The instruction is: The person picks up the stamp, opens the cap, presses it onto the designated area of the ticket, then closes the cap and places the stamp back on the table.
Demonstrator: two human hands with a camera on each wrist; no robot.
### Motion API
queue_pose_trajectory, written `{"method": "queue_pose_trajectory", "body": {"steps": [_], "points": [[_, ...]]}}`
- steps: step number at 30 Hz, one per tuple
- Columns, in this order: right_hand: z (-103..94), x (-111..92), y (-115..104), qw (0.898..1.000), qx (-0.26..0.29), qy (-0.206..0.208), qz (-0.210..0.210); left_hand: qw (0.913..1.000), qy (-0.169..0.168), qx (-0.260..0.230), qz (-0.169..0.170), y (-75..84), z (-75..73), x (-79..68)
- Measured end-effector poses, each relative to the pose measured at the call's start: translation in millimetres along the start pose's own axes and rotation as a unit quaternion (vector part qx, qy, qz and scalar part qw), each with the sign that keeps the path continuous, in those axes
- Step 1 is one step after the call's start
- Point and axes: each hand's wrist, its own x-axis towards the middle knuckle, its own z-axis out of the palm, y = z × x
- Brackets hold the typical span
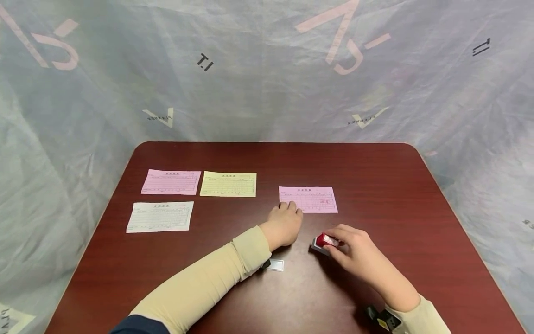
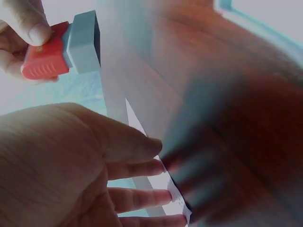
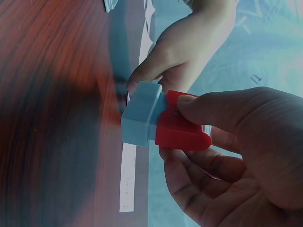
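My right hand [image 1: 354, 250] pinches a red and grey self-inking stamp [image 3: 182, 123] between thumb and fingers, above the table. The stamp's grey base faces the tabletop, as the right wrist view shows. My left hand [image 1: 285, 225] reaches forward, its fingertips on the lower left edge of a pink form slip [image 1: 310, 197]. Fairly straight fingers [image 2: 137, 198] meet the paper's edge in the left wrist view. A small red box-shaped mark shows on the right part of this slip. The left fingers cover its lower left corner.
Another pink slip [image 1: 171, 182], a yellow slip [image 1: 228, 184] and a white slip [image 1: 160, 217] lie at the table's left. A small pale rectangular piece [image 1: 276, 265] lies by the left wrist, partly hidden. Behind the dark red table [image 1: 375, 167] hangs a grey printed sheet [image 1: 258, 93].
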Motion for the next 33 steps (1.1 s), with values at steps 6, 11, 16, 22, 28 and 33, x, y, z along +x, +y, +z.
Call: {"method": "queue_pose_trajectory", "body": {"steps": [6,11,16,22,28,33], "points": [[-2.2,0.4,0.8,1.000,0.003,0.005,0.002,1.0000,0.000,0.001,0.004,-1.7,-3.4,7.0],[-2.9,0.0,1.7,1.000,0.006,0.004,0.003,1.0000,-0.005,0.001,0.002,-4.6,-4.2,14.6],[-3.8,0.0,3.4,1.000,0.010,0.001,0.008,1.0000,-0.005,-0.005,0.000,-8.1,-5.8,21.0],[-4.7,-0.7,5.4,1.000,0.008,0.005,0.006,0.9998,-0.015,-0.014,-0.004,-11.5,-8.4,25.0],[-4.2,-1.6,5.7,1.000,0.013,0.008,0.010,0.9996,-0.020,-0.017,-0.006,-13.9,-9.1,29.7],[-4.2,-2.5,6.4,1.000,0.009,0.008,0.013,0.9996,-0.022,-0.018,-0.006,-14.9,-9.2,31.8]]}}
